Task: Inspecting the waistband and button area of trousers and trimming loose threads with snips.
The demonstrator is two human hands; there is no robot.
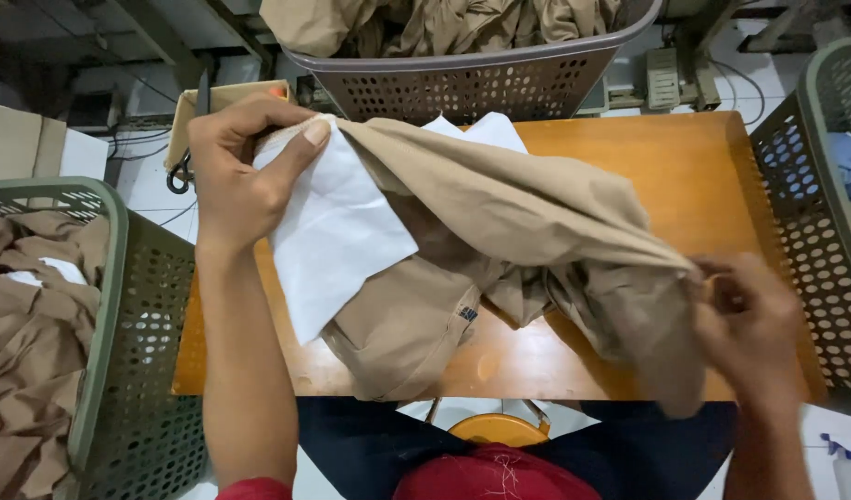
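The left hand (236,176) pinches the top edge of a tan garment (500,222) together with its white lining (337,231), thumb pressed on top, lifting that end so the cloth hangs open. The right hand (750,324), blurred, has its grip closed on the other end, pulling the fabric taut across the orange table (666,176). Grey baskets (463,79) of similar tan pieces stand behind, and a green one (111,306) at the left
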